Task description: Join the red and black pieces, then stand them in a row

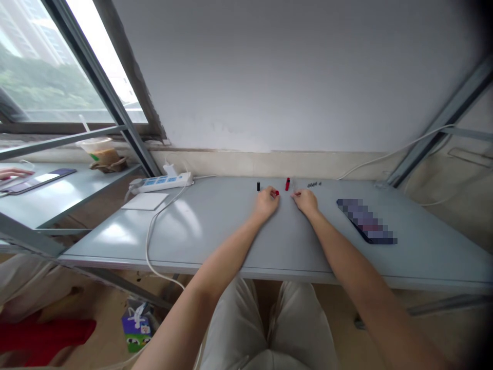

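Note:
My left hand [266,204] is closed in a pinch on a small red piece [277,193], low over the grey desk [215,231]. To its left a small black cylinder [258,186] stands upright. A red and black cylinder [287,184] stands between and just beyond my two hands. My right hand [307,201] has its thumb and fingertips pressed together; whatever lies between them is too small to make out. Behind that hand, several tiny dark pieces [314,184] lie in a row near the wall.
A phone [365,221] lies at the right. At the left are a power strip [164,181], a white card [145,201] and a cable [151,231] hanging over the front edge. On the neighbouring desk stands a drink cup [100,151], with another person's hand [15,173] beside a tablet.

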A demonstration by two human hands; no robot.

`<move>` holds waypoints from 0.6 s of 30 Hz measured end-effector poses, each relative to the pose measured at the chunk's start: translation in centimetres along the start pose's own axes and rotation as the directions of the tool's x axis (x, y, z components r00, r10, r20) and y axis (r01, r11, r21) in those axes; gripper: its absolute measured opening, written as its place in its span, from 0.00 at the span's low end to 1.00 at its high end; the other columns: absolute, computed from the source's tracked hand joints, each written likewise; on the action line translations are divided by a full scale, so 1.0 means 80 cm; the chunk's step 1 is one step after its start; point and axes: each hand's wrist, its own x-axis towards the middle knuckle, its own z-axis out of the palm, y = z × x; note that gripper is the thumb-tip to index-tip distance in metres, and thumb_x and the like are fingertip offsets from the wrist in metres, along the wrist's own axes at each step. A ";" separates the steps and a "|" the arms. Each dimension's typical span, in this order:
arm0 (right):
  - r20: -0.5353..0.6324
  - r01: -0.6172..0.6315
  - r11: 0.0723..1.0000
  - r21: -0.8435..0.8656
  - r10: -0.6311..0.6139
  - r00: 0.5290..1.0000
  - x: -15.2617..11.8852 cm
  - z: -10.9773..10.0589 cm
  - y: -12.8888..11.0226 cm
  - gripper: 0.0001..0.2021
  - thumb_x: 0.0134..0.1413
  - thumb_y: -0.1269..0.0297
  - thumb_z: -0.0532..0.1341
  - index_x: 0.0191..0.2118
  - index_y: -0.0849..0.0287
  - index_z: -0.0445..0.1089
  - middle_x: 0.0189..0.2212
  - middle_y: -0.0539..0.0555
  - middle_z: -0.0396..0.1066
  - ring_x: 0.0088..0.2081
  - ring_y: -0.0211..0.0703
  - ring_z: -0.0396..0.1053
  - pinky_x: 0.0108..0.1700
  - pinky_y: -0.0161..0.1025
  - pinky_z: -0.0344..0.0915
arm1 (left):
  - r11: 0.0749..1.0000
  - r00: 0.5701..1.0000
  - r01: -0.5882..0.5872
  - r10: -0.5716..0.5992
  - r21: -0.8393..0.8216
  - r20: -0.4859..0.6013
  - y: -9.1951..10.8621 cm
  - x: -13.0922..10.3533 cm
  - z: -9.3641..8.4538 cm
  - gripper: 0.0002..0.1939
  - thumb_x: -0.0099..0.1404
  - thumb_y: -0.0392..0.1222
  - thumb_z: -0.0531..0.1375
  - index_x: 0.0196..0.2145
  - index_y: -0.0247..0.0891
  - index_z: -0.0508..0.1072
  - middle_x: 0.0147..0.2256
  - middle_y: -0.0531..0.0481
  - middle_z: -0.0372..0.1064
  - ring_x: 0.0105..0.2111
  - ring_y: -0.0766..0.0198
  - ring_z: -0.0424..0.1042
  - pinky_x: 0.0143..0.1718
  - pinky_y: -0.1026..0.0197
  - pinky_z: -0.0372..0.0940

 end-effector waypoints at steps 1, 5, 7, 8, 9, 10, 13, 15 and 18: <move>-0.004 0.003 1.000 0.006 -0.003 1.000 0.000 0.000 0.000 0.12 0.50 0.58 0.58 0.36 0.58 0.74 0.34 0.57 0.74 0.37 0.45 0.69 0.37 0.37 0.61 | 1.000 1.000 0.022 -0.022 0.004 0.004 0.002 0.002 0.001 0.04 0.56 0.35 0.57 0.32 0.35 0.68 0.30 0.48 0.70 0.30 0.67 0.67 0.37 0.63 0.61; -0.008 0.009 1.000 0.020 -0.009 1.000 0.001 0.001 0.000 0.13 0.50 0.57 0.58 0.36 0.57 0.75 0.34 0.57 0.74 0.37 0.45 0.69 0.37 0.37 0.61 | 0.992 0.992 0.107 -0.111 0.065 0.061 0.006 0.015 0.008 0.03 0.55 0.35 0.58 0.30 0.35 0.69 0.30 0.46 0.70 0.31 0.65 0.67 0.36 0.62 0.61; -0.008 0.010 1.000 0.017 -0.010 1.000 0.001 0.001 0.000 0.14 0.50 0.56 0.58 0.37 0.57 0.75 0.34 0.58 0.74 0.37 0.45 0.70 0.37 0.37 0.61 | 0.985 0.987 0.130 -0.139 0.113 0.076 0.007 0.022 0.013 0.03 0.54 0.37 0.59 0.29 0.36 0.69 0.31 0.46 0.71 0.32 0.64 0.68 0.36 0.62 0.61; -0.007 0.010 1.000 0.015 -0.010 1.000 0.001 0.001 0.000 0.14 0.50 0.56 0.57 0.37 0.57 0.75 0.35 0.58 0.74 0.37 0.45 0.70 0.37 0.37 0.61 | 0.981 0.986 0.138 -0.149 0.133 0.079 0.008 0.026 0.015 0.03 0.54 0.37 0.59 0.30 0.36 0.69 0.32 0.46 0.71 0.32 0.63 0.68 0.36 0.61 0.61; -0.007 0.012 1.000 0.012 -0.012 1.000 0.001 0.001 0.000 0.14 0.51 0.56 0.57 0.37 0.57 0.75 0.35 0.58 0.74 0.37 0.45 0.70 0.37 0.37 0.61 | 0.978 0.984 0.144 -0.157 0.150 0.082 0.009 0.030 0.017 0.04 0.55 0.38 0.58 0.30 0.37 0.69 0.32 0.45 0.71 0.33 0.63 0.68 0.37 0.61 0.61; -0.004 0.014 1.000 0.011 -0.014 1.000 0.001 0.001 0.000 0.14 0.51 0.56 0.57 0.38 0.57 0.75 0.35 0.58 0.74 0.37 0.45 0.70 0.37 0.37 0.61 | 0.976 0.982 0.149 -0.165 0.161 0.090 0.010 0.033 0.019 0.05 0.55 0.39 0.58 0.31 0.37 0.69 0.33 0.45 0.71 0.33 0.62 0.69 0.37 0.61 0.61; 0.003 0.014 1.000 0.007 -0.014 1.000 0.000 0.000 -0.001 0.14 0.51 0.55 0.57 0.38 0.56 0.75 0.34 0.58 0.74 0.38 0.45 0.70 0.37 0.37 0.62 | 0.970 0.977 0.156 -0.179 0.187 0.114 0.016 0.042 0.025 0.06 0.55 0.38 0.57 0.32 0.36 0.70 0.34 0.44 0.72 0.35 0.61 0.69 0.37 0.61 0.61; 0.002 0.017 1.000 -0.002 -0.017 1.000 0.000 -0.001 -0.002 0.14 0.51 0.55 0.57 0.38 0.55 0.75 0.35 0.58 0.74 0.38 0.46 0.70 0.37 0.37 0.62 | 0.967 0.975 0.153 -0.181 0.203 0.126 0.019 0.047 0.031 0.06 0.55 0.37 0.57 0.32 0.36 0.70 0.35 0.43 0.72 0.36 0.60 0.69 0.38 0.61 0.61; 0.010 0.011 1.000 -0.020 -0.011 1.000 0.002 -0.002 -0.003 0.14 0.52 0.55 0.57 0.38 0.55 0.75 0.35 0.58 0.74 0.38 0.47 0.70 0.37 0.38 0.62 | 0.967 0.977 0.133 -0.164 0.216 0.133 0.018 0.054 0.042 0.07 0.56 0.36 0.56 0.33 0.35 0.70 0.35 0.42 0.72 0.37 0.60 0.70 0.38 0.61 0.61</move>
